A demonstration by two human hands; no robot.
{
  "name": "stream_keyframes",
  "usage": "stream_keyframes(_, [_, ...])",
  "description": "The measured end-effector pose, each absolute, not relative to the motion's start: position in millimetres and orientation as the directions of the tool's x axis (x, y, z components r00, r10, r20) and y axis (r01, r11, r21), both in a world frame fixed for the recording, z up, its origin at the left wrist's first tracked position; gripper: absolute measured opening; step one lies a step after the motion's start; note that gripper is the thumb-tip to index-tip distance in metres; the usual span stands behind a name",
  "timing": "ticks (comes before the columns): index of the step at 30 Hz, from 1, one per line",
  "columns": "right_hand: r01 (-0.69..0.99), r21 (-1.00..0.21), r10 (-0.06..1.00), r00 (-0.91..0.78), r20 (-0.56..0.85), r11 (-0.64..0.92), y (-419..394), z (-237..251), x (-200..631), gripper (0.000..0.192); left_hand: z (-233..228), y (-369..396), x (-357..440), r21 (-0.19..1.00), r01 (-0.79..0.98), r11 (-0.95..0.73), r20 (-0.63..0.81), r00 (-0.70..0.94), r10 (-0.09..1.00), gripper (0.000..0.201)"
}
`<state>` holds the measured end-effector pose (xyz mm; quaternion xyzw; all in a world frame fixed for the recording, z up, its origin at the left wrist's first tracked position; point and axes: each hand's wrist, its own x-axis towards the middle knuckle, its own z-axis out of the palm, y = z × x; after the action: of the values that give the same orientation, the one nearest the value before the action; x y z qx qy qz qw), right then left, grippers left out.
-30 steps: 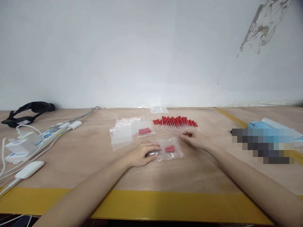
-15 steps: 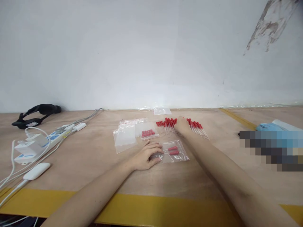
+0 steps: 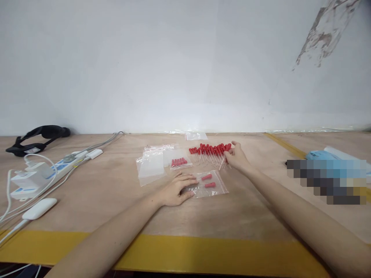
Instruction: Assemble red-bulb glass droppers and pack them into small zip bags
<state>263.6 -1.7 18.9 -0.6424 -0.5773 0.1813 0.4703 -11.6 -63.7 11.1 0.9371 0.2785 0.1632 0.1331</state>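
Observation:
My left hand (image 3: 178, 189) lies flat on a clear zip bag (image 3: 218, 189), with its fingers stretched out over the bag's near-left end. Inside that bag rest two droppers (image 3: 209, 185) with red bulbs, their thin stems running under my fingers. At the right end of a row of red-bulbed droppers (image 3: 216, 150), my right hand (image 3: 237, 157) has its fingers closed around what looks like one dropper. A pale stem (image 3: 222, 163) slants down and left from them; the fingers hide its bulb. Another bag (image 3: 181, 166) holds several red-bulbed droppers behind my left hand.
Flat zip bags (image 3: 150, 166) lie in a stack to the left, and one more (image 3: 196, 136) is by the wall. A power strip (image 3: 66, 166) with chargers and cables, plus a black headset strap (image 3: 40, 141), occupy the left side. A blue packet (image 3: 326, 155) lies right.
My right hand has shifted right, from above the middle of the dropper row to its right end, where a stem now shows at its fingertips. My left hand stays on the bag.

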Motion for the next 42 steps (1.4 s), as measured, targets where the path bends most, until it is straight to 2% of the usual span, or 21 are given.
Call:
stream_keyframes(3, [0.264, -0.946, 0.923, 0.282, 0.261, 0.187, -24.1, -0.5, 272.3, 0.061, 10.9, -63.6, -11.5, 0.347, 0.474, -0.809, 0.243, 0.788, 0.566, 0.04])
stream_keyframes(6, [0.025, -0.985, 0.933, 0.318, 0.168, 0.169, -39.8, -12.2, 267.0, 0.051, 11.0, -63.8, -12.0, 0.351, 0.481, -0.803, 0.231, 0.787, 0.572, 0.04])
stream_keyframes(9, [-0.149, -0.983, 0.956, 0.286, 0.062, 0.108, -49.3, -13.8, 256.1, 0.037, 11.1, -63.8, -12.5, 0.36, 0.482, -0.799, 0.222, 0.787, 0.575, 0.04])
stream_keyframes(12, [-0.235, -0.971, 0.978, 0.207, -0.011, 0.038, -54.5, -11.9, 250.3, 0.02, 10.5, -63.5, -12.6, 0.375, 0.465, -0.802, 0.255, 0.78, 0.572, 0.04])
stream_keyframes(14, [-0.206, -0.978, 0.988, 0.151, -0.016, 0.016, -56.1, -11.9, 251.0, 0.015, 9.8, -63.6, -12.5, 0.395, 0.445, -0.804, 0.295, 0.767, 0.57, 0.04])
stream_keyframes(20, [0.125, -0.99, 0.997, -0.052, 0.061, 0.067, -59.6, -12.8, 259.5, 0.022, 7.8, -65.2, -11.9, 0.45, 0.434, -0.781, 0.349, 0.719, 0.601, 0.034])
stream_keyframes(26, [0.213, -0.977, 0.99, -0.132, -0.053, -0.024, -65.1, -2.1, 260.5, 0.025, 7.9, -65.7, -11.3, 0.443, 0.435, -0.784, 0.354, 0.718, 0.599, 0.033])
stream_keyframes(30, [0.294, -0.95, 0.991, -0.106, 0.078, 0.106, -63.0, -4.5, 259.2, 0.03, 8.2, -66.1, -11.0, 0.446, 0.437, -0.781, 0.35, 0.718, 0.602, 0.033])
stream_keyframes(34, [0.307, -0.918, 0.964, -0.165, 0.209, 0.252, -61.3, -13.5, 250.8, 0.034, 8.5, -65.9, -10.6, 0.442, 0.44, -0.782, 0.345, 0.721, 0.601, 0.032])
stream_keyframes(37, [0.299, -0.916, 0.956, -0.197, 0.217, 0.269, -62.0, -15.6, 245.4, 0.037, 9.1, -65.6, -10.3, 0.436, 0.441, -0.784, 0.34, 0.726, 0.597, 0.033])
stream_keyframes(40, [0.283, -0.935, 0.961, -0.234, 0.15, 0.215, -62.2, -10.0, 247.9, 0.041, 10.5, -65.9, -10.0, 0.438, 0.426, -0.792, 0.344, 0.734, 0.585, 0.03])
stream_keyframes(42, [0.326, -0.927, 0.972, -0.197, 0.128, 0.188, -60.0, -3.3, 253.3, 0.038, 11.5, -66.2, -9.9, 0.443, 0.413, -0.796, 0.348, 0.739, 0.577, 0.027])
